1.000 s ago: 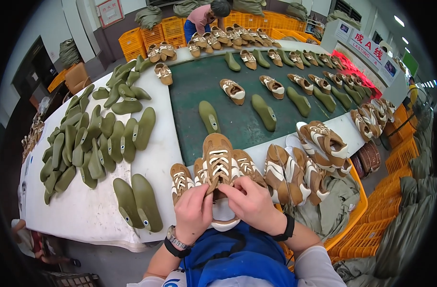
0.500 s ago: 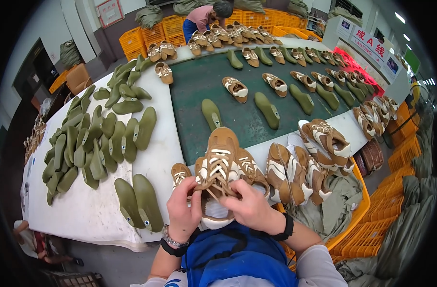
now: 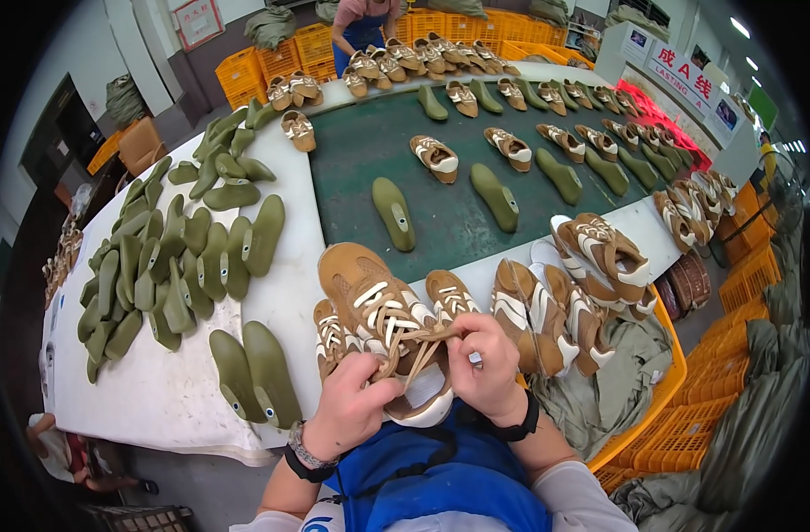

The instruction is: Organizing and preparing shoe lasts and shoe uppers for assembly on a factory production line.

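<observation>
Nearest: person's blue apron at the lower edge, both forearms coming up from it. Left hand point(image 3: 352, 412) and right hand point(image 3: 485, 363) meet over a tan shoe point(image 3: 378, 306) with white stripes, held toe-away just above the near edge of the white table point(image 3: 174, 390)

Fingers: left fingers point(image 3: 374, 368) pressed together, pinching the cream lace point(image 3: 418, 341) near the shoe's throat. Right fingers point(image 3: 467, 332) curled and closed on the other run of lace. Both pinching lace, neither spread

Progress, judged from this view: lace already threaded through the eyelets up the tongue; loose ends gathered between the hands and look part-way knotted. Whether the knot is finished cannot be told, the hands cover it. Tying appears close to its end for this shoe

Just beside the held shoe, on the table: two more tan shoes point(image 3: 449, 297) left and right of it, then a cluster of like shoes point(image 3: 591, 266) to the right, lacing state unclear. Left of the hands, two green lasts point(image 3: 254, 377) lying side by side

Middle: a heap of green lasts point(image 3: 165, 257) on the left of the table; dark green belt point(image 3: 449, 222) carrying single lasts and shoes, well apart

Far: rows of shoes along the belt's rim, orange crates point(image 3: 245, 71), another person in an apron bending at the far end
</observation>
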{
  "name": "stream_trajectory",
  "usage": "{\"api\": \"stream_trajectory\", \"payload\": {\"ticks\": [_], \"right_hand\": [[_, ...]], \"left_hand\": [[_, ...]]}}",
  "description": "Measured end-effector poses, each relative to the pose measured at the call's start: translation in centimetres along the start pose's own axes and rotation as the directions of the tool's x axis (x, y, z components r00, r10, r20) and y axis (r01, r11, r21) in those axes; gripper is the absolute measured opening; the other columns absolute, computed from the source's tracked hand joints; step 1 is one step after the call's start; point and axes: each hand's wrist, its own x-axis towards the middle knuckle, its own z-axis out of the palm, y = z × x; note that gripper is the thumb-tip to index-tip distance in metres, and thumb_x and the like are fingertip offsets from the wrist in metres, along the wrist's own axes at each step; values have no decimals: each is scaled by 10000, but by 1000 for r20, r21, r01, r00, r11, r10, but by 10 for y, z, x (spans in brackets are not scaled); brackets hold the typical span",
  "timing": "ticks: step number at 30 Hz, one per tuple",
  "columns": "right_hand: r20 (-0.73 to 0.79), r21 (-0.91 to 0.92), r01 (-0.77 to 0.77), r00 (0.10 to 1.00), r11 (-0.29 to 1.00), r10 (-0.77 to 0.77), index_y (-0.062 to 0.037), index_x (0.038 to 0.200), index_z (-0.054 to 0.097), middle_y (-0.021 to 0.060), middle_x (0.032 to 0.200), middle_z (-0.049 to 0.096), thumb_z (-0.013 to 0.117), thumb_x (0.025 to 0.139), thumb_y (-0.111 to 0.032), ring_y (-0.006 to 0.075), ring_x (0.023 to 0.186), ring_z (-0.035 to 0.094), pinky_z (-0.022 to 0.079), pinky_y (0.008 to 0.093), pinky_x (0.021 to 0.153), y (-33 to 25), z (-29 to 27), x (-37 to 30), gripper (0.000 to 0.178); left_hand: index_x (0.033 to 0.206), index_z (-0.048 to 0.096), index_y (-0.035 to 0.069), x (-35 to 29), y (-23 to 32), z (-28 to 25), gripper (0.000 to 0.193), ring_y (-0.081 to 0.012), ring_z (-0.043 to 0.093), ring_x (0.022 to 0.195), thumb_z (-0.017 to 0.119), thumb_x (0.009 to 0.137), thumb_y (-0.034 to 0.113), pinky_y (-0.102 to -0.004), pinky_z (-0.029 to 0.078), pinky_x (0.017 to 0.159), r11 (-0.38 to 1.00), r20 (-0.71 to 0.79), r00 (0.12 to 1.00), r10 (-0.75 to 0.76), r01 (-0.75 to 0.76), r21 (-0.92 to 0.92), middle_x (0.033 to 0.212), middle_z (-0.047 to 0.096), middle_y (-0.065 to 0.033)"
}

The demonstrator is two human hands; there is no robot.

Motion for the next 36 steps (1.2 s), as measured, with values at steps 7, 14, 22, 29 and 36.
{"api": "stream_trajectory", "payload": {"ticks": [7,14,22,29,36], "right_hand": [[33,17,-55,998,998,55,-31,857,475,149,860,577,611,728,96,271,695,588,482,317,611,5,10,1,226],[32,-114,-125,991,986,129,-12,893,526,152,892,568,621,741,62,275,714,596,482,311,606,19,9,1,194],[465,142,-619,731,772,500,-15,1029,579,71,949,603,640,794,-46,123,728,571,468,237,641,58,-77,-36,245],[804,-5,-932,212,364,555,-49,1037,595,26,886,632,599,868,-148,106,761,583,474,245,692,61,-111,-156,195],[610,-118,-945,173,304,773,-14,977,604,150,856,644,573,847,-85,243,760,609,471,315,696,43,-112,-142,152]], "left_hand": [[1078,596,37,-4,-3,14,333,-311,550,837,586,751,-23,-367,454,739,988,-144,979,-145,134,-82,938,557,-141],[1188,480,-7,-3,14,21,638,-386,400,1225,782,677,227,-388,390,973,955,21,955,-294,295,-43,1301,404,-242],[1050,519,-22,61,-133,0,437,-260,480,1160,744,702,116,-318,506,839,832,-47,883,-467,421,-362,1318,395,-173],[922,542,-44,152,-332,63,411,-322,525,900,746,628,158,-385,435,818,821,-198,807,-556,571,23,929,531,-172],[1121,549,25,181,-399,171,511,-388,470,1137,740,683,206,-389,408,944,770,-322,775,-544,613,176,1278,432,-254]]}}
